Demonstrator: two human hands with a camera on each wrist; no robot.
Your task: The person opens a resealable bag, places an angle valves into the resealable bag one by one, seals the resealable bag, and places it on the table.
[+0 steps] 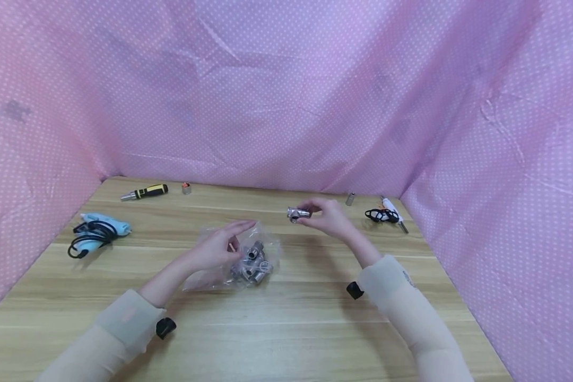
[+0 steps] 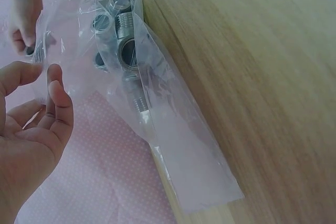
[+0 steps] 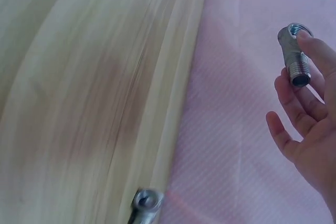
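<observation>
My right hand (image 1: 329, 217) pinches a shiny metal pipe tee fitting (image 1: 293, 213) between thumb and fingers, raised above the table to the right of the bag. Threads show on the fitting (image 3: 297, 59) in the right wrist view, with one open end facing the camera. A clear plastic bag (image 1: 210, 278) lies on the table with several similar metal fittings (image 1: 255, 265) inside. Over the bag's left side is my left hand (image 1: 215, 246). In the left wrist view, the bag's edge (image 2: 42, 59) passes between the thumb and curled fingers (image 2: 60, 106).
At the back left lie a yellow-black screwdriver (image 1: 145, 192) and a small metal cylinder (image 1: 186, 189) with orange inside. A light blue glue gun (image 1: 107, 225) with black cord lies left. Back right hold a small metal piece (image 1: 350, 199) and a white corded tool (image 1: 392, 209). Pink dotted cloth (image 1: 267, 106) surrounds the table.
</observation>
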